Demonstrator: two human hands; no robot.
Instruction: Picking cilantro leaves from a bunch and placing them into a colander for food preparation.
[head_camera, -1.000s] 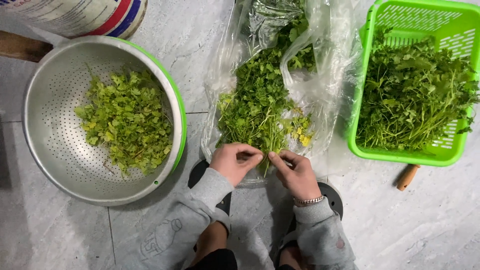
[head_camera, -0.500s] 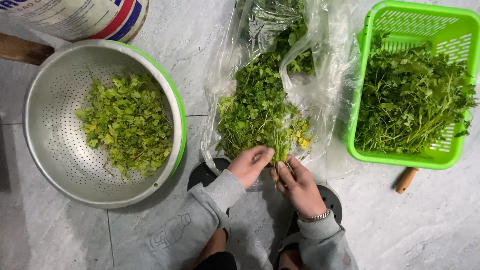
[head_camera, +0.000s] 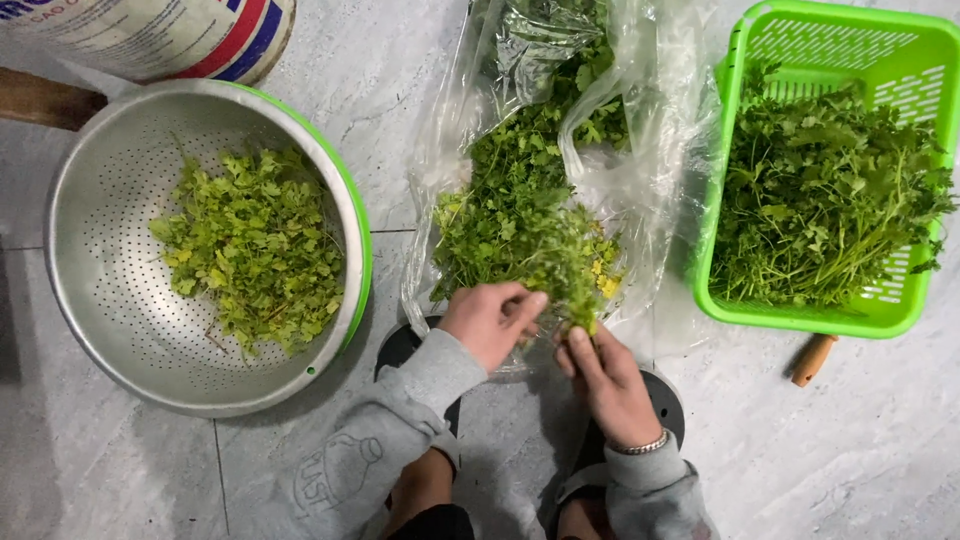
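Grey marble-look floor tiles (head_camera: 800, 450) carry everything, and the person crouches over them in grey sleeves, with dark sandals just behind the wrists.

Nearest, the right hand (head_camera: 608, 378) is closed, its fingers pinched around the lower stems of a small coriander bunch (head_camera: 560, 265). The bunch's long axis runs away from the hand and a little leftward, stem ends toward the person, leafy tops pointing away; some leaves near the fingers are yellowed. Just left of it, nearly touching, the left hand (head_camera: 490, 322) curls loosely, its fingertips bent in toward the same stems; whether it actually grips any sprig cannot be told.

Directly beyond both hands lies a clear plastic bag (head_camera: 650, 150), spread open, with a heap of loose coriander (head_camera: 520, 180) on it, which the held bunch overlaps.

Well left of the left hand sits a metal colander (head_camera: 90, 290) with a green rim, holding pale picked leaves (head_camera: 255, 245). Well right of the right hand stands a green plastic basket (head_camera: 900, 45) filled with dark green coriander, stems toward the person. A wooden handle (head_camera: 812, 359) pokes out beneath the basket's near edge. Farthest left, beyond the colander, stands a printed sack (head_camera: 170, 30).
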